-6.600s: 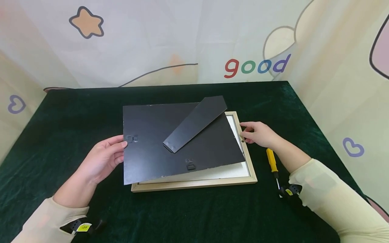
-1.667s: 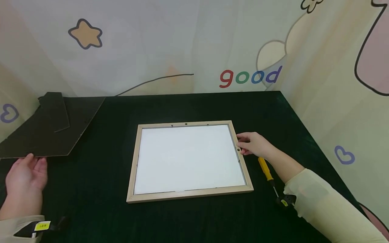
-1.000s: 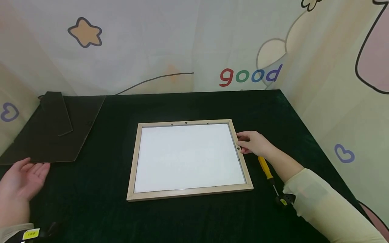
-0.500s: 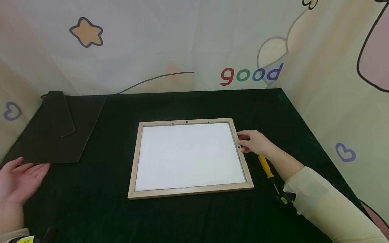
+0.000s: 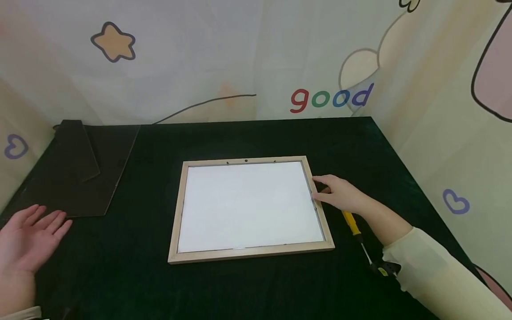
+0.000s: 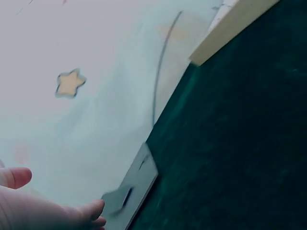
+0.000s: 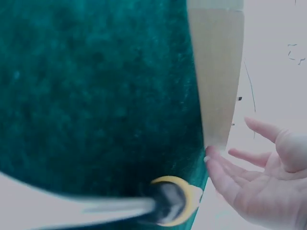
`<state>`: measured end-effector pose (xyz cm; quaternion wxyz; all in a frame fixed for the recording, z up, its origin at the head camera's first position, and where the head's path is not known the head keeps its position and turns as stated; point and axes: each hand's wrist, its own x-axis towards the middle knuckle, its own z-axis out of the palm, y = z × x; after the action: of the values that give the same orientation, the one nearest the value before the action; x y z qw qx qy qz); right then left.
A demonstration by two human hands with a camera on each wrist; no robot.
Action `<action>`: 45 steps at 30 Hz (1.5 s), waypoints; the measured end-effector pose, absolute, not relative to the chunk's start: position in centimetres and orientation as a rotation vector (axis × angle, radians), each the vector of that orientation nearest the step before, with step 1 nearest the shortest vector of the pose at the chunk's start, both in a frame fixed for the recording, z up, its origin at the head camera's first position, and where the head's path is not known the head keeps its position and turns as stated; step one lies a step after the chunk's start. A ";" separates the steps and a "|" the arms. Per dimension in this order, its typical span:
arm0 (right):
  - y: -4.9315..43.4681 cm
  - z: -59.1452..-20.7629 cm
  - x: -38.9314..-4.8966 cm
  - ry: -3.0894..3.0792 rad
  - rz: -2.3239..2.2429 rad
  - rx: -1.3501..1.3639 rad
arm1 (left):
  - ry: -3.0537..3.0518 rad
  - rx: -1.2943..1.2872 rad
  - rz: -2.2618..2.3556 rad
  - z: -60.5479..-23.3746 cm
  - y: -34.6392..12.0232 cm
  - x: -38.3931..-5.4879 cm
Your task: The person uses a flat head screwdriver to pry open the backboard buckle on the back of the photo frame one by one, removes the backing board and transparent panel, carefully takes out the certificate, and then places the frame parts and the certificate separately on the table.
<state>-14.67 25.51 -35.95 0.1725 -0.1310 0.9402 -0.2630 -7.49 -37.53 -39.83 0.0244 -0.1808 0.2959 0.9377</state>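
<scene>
Frame (image 5: pixel 251 254) and backboard (image 5: pixel 80 195) lying apart

Head view: we see the frame flat on the green cloth (image 5: pixel 240 293), near the middle, with a white sheet (image 5: pixel 252 206) inside its four bars. The backboard lies to the left, its strut (image 5: pixel 78 151) uppermost. The left wrist view adds the strut side-on and one corner of the frame, showing the thickness of the wood. The right wrist view gives us the screwdriver (image 5: pixel 352 223) close up, yellow handle and black collar; from the head, the handle's upper end is hidden by the right hand (image 5: pixel 344 193).

Fingers: the left hand (image 5: pixel 32 249) is palm up, fingers extended and slightly spread, gripping nothing. Its fingertips overlap the backboard's near edge; we cannot tell whether they touch. On the right, thumb and index are extended with a gap between them, tips at the frame's right bar; the right wrist view shows fingertip contact. We record a light touch, not a clench.

Edges: the backboard reaches the cloth's back edge, where the strut's end sits. A wide stretch of cloth separates backboard from frame. More cloth runs behind and in front of the frame. The screwdriver lies just beside the right bar.
</scene>
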 end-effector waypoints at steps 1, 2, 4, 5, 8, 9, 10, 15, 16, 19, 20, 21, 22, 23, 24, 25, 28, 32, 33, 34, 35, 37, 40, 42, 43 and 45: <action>25.5 -35.8 -14.5 2.672 -0.732 -0.389 | 0.950 -0.552 2.879 -39.5 -36.8 -7.5; 25.4 -35.7 -14.3 2.679 -0.717 -0.404 | 0.993 -0.526 2.848 -39.3 -36.2 -7.5; 25.2 -35.6 -14.0 2.692 -0.672 -0.436 | 1.083 -0.455 2.779 -38.9 -34.8 -7.5; 25.0 -35.5 -13.9 2.695 -0.648 -0.456 | 1.124 -0.418 2.741 -38.7 -34.1 -7.5; 24.7 -35.5 -13.3 2.672 -0.588 -0.532 | 1.416 -0.205 2.491 -37.8 -31.9 -7.2; 24.6 -35.5 -13.0 2.651 -0.569 -0.566 | 1.591 -0.137 2.346 -37.3 -30.9 -7.0; 24.5 -35.5 -12.8 2.624 -0.554 -0.600 | 1.770 -0.057 2.173 -36.9 -29.9 -6.9; 24.6 -35.3 -11.6 2.489 -0.527 -0.724 | 2.380 0.313 1.267 -35.2 -24.4 -5.9; 24.6 -35.3 -11.5 2.478 -0.522 -0.737 | 2.426 0.376 1.148 -35.1 -23.5 -5.7; 24.8 -35.3 -11.3 2.464 -0.503 -0.764 | 2.502 0.498 0.888 -35.5 -21.5 -5.4; 24.8 -35.3 -11.3 2.462 -0.491 -0.771 | 2.518 0.519 0.817 -35.6 -21.0 -5.3; 24.8 -35.3 -11.2 2.459 -0.478 -0.781 | 2.532 0.536 0.753 -35.8 -20.6 -5.3; 24.8 -35.3 -11.2 2.455 -0.469 -0.790 | 2.540 0.549 0.706 -36.1 -20.3 -5.4; 24.9 -35.4 -11.2 2.450 -0.465 -0.798 | 2.547 0.554 0.666 -36.3 -20.0 -5.4; 24.8 -35.4 -11.2 2.445 -0.462 -0.806 | 2.559 0.565 0.626 -36.4 -19.8 -5.5; 24.8 -35.5 -11.3 2.442 -0.461 -0.813 | 2.574 0.578 0.584 -36.4 -19.7 -5.6; 24.8 -35.5 -11.4 2.446 -0.461 -0.824 | 2.620 0.626 0.484 -36.3 -19.4 -5.9; 24.8 -35.6 -11.6 2.461 -0.456 -0.826 | 2.643 0.673 0.405 -35.7 -19.4 -6.2; 24.8 -35.6 -11.6 2.463 -0.457 -0.825 | 2.638 0.680 0.392 -35.6 -19.3 -6.3; 24.8 -35.7 -11.6 2.466 -0.454 -0.830 | 2.632 0.679 0.385 -35.6 -19.3 -6.4; 24.8 -35.7 -11.6 2.470 -0.453 -0.834 | 2.626 0.676 0.378 -35.5 -19.2 -6.4; 24.8 -35.8 -11.7 2.494 -0.442 -0.842 | 2.614 0.674 0.372 -35.5 -19.1 -6.6; 24.7 -35.8 -11.9 2.559 -0.407 -0.866 | 2.618 0.678 0.355 -35.5 -19.0 -6.8; 24.5 -35.7 -12.2 2.599 -0.380 -0.877 | 2.624 0.679 0.349 -35.4 -19.0 -6.9; 24.4 -35.7 -12.3 2.616 -0.366 -0.890 | 2.626 0.679 0.349 -35.4 -19.0 -6.9; 24.2 -35.5 -12.7 2.645 -0.339 -0.925 | 2.627 0.675 0.353 -35.4 -19.0 -7.0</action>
<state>-12.67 24.16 -35.52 0.1589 -0.3237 0.9252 -0.1186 -6.95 -18.99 -35.37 0.2019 0.2417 0.9407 0.1264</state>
